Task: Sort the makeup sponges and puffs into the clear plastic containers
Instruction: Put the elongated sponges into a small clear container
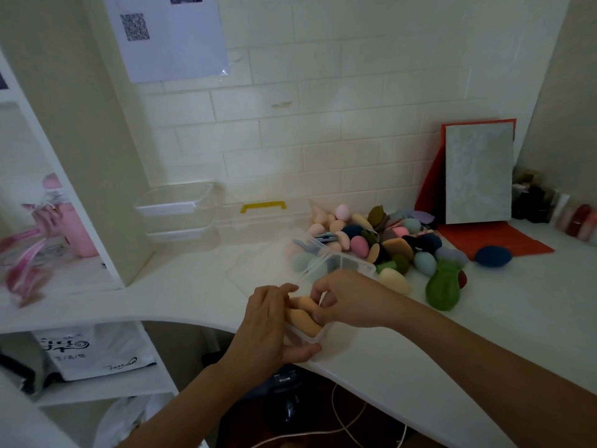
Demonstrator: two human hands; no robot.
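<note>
Orange sponges [303, 321] in clear container [318, 340]

Bare white desk [200, 286] lies open at centre left of the frame, between the shelf unit's upright [106, 189] and the clear container [323, 263]. Right of centre, the heap of sponges [381, 240] blocks the way back to the wall. The stacked tubs [176, 211] (empty, clear) fill the rear left. Lower right stays bare beyond the green sponge [442, 289].
</note>
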